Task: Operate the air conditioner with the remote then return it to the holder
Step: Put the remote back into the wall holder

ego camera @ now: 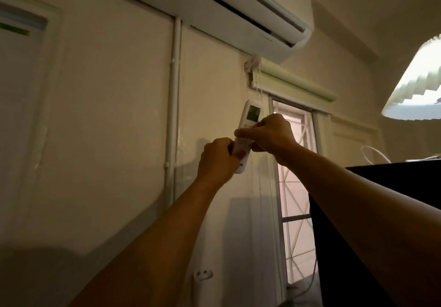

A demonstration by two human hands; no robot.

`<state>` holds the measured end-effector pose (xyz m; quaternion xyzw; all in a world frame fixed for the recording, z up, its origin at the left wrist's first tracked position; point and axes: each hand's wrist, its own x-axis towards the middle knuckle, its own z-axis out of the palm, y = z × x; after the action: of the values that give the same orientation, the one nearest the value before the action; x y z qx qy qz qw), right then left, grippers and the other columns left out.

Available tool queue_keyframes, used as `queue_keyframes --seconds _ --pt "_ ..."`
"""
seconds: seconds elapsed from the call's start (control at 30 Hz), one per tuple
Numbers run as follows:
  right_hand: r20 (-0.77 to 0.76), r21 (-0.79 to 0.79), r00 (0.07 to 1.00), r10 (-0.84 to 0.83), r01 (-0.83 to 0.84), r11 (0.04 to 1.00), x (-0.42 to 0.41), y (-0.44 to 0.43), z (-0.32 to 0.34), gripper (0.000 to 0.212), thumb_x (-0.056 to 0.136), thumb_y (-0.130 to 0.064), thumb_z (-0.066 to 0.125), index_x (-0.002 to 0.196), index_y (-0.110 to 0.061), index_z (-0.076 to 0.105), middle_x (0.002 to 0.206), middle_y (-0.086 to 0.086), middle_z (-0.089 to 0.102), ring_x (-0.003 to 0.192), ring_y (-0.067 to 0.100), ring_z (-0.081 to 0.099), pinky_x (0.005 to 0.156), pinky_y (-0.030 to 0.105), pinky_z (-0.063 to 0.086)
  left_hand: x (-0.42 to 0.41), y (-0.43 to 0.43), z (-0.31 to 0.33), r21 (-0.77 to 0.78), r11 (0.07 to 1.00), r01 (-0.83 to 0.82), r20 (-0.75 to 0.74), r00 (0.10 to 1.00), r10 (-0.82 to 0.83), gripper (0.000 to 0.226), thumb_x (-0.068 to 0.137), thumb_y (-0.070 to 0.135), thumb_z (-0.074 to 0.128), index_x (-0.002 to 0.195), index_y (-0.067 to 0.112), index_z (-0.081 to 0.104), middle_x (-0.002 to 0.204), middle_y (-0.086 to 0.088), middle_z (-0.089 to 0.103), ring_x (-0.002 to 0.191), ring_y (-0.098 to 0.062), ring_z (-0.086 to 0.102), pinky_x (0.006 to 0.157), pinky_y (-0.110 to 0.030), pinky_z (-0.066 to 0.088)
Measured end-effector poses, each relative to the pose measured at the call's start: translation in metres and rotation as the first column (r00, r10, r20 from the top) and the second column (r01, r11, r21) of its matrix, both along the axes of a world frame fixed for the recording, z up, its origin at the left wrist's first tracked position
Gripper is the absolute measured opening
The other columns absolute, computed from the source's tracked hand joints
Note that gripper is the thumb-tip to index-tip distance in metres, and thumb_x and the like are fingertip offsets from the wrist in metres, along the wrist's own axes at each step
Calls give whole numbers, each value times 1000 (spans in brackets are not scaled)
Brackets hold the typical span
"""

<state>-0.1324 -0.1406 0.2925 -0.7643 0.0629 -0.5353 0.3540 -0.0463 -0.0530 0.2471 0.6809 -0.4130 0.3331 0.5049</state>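
A white remote (249, 117) with a small greenish screen stands upright against the wall, just left of the window. Its lower end sits in a white holder (240, 167) fixed to the wall. My left hand (218, 159) wraps around the holder and the remote's lower part. My right hand (269, 134) pinches the remote's middle from the right, thumb and fingers across its face. The white air conditioner (238, 8) hangs on the wall above, its flap slot dark.
A rolled green blind (293, 83) with hanging cords tops the bright window (294, 187). A white pipe (173, 106) runs down the wall at left. A dark cabinet (393, 182) stands at right. A wall socket (202, 274) sits low.
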Motion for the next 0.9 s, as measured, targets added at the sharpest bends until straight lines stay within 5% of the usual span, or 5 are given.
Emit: queue_keyframes --seconds 0.17,0.47,0.9 --pt "-23 -13 1000 -3 3 1000 41 12 -33 52 69 -34 85 108 -6 65 106 10 70 94 24 72 80 39 63 22 26 -25 143 984 -103 -86 990 116 23 82 25 68 94 6 68 91 -11 71 86 -25 66 77 -35 53" --pt "-157 -51 987 36 -44 998 90 32 -112 44 72 -30 83 104 -4 68 114 13 71 104 26 70 74 24 51 54 38 -100 245 932 -268 -226 919 323 20 80 21 69 92 5 67 96 -14 71 91 -28 67 73 -33 51" --pt "-316 -69 947 62 -88 994 121 10 -201 43 73 -31 82 100 0 70 103 16 73 97 27 71 71 23 48 78 16 -195 310 891 -333 -285 861 421 18 86 18 62 97 5 69 99 -14 72 93 -27 68 69 -25 49"
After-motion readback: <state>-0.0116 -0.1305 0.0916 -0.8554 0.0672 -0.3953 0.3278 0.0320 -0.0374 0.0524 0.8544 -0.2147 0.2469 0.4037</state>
